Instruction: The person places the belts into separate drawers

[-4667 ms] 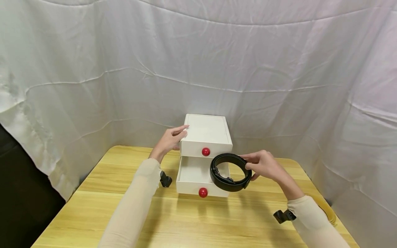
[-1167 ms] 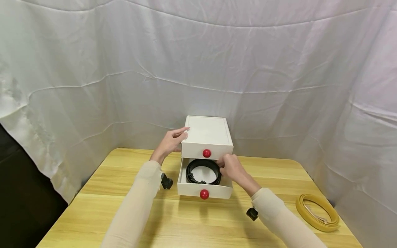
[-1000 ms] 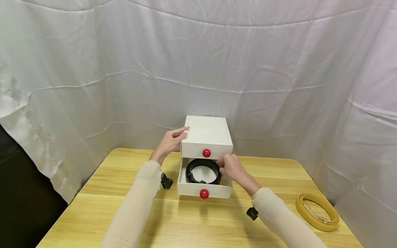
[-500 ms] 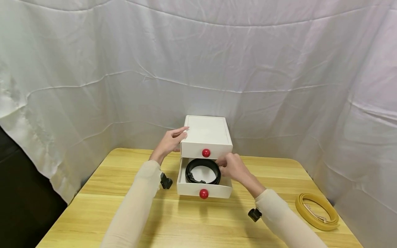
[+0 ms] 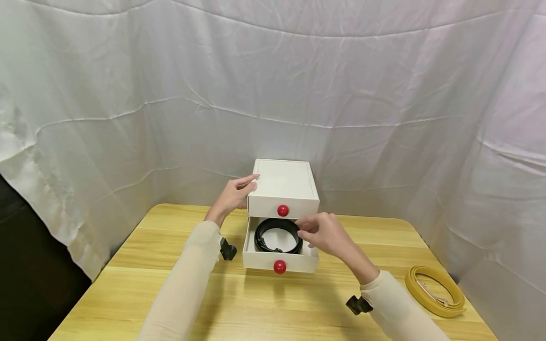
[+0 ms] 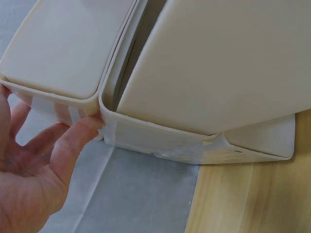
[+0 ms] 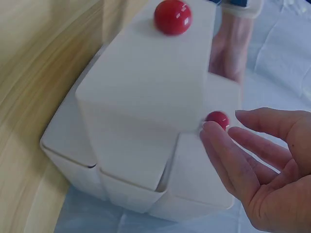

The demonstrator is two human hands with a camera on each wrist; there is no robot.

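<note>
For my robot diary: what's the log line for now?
left hand: steadies drawer box | right hand: open, above black belt | bottom drawer: open

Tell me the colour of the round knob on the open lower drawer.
Red; the round knob shows best in the head view.

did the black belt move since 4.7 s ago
Yes. The black belt went from above the open lower drawer's right front corner, held in the right hand, left and back into the drawer.

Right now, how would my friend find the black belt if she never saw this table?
Look at the white two-drawer box at the back of the wooden table. Its lower drawer is pulled open, and the coiled black belt lies inside. The other belt, the yellow one, lies out on the table's right edge.
</note>
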